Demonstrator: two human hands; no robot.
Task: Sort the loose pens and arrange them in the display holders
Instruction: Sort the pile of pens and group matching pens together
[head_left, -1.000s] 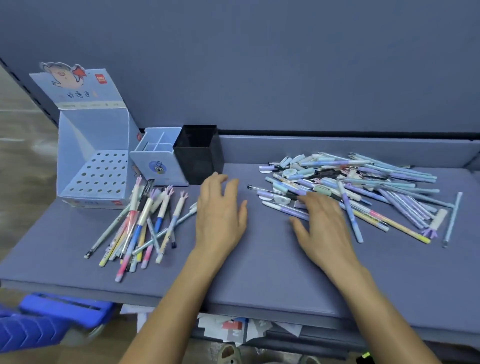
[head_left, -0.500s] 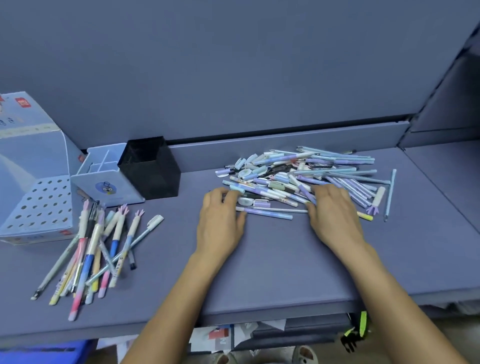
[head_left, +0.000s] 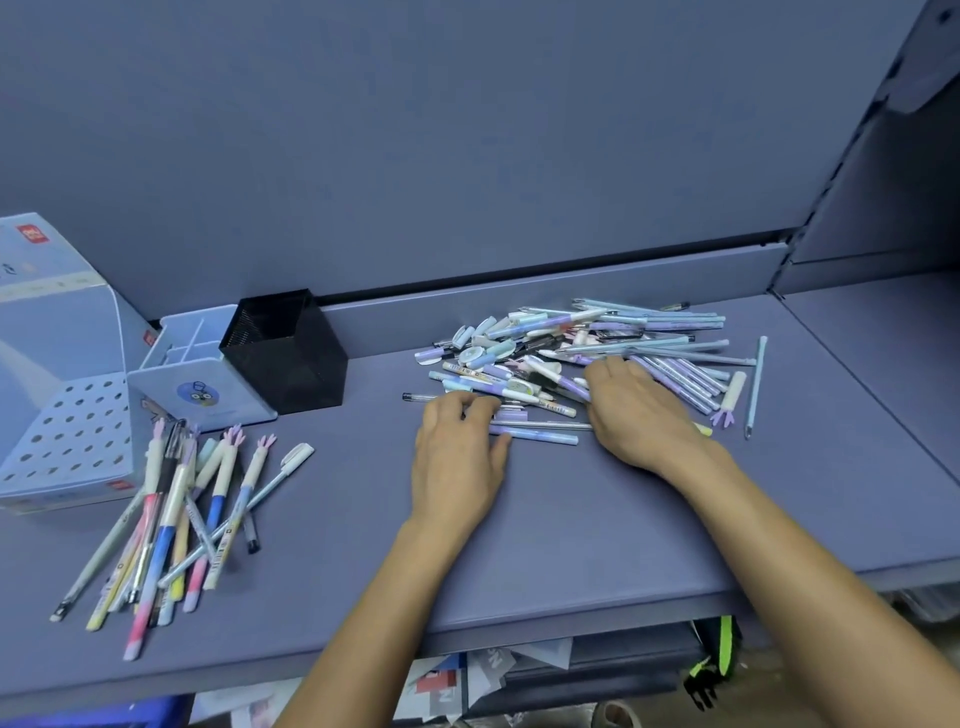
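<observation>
A big heap of pale blue and purple pens and loose caps (head_left: 613, 348) lies on the grey-blue shelf (head_left: 571, 519), right of centre. My left hand (head_left: 457, 457) lies palm down at the heap's near left edge, fingertips curled on a pen there. My right hand (head_left: 639, 410) lies flat on the heap's near side, fingers spread over several pens. A smaller sorted bunch of pink, blue and yellow pens (head_left: 176, 514) fans out at the left. Behind it stand a perforated blue display holder (head_left: 67, 436), a light blue divided pen cup (head_left: 202, 379) and a black mesh cup (head_left: 285, 358).
The shelf's back wall rises just behind the heap. A lone blue pen (head_left: 756, 384) lies apart at the heap's right. A second shelf section (head_left: 883, 353) begins at the right. Papers and a green-black object (head_left: 719, 660) sit below the front edge.
The view has swung right, and the holders slid toward the left edge. Both hands moved forward from bare shelf onto the near side of the big heap.
</observation>
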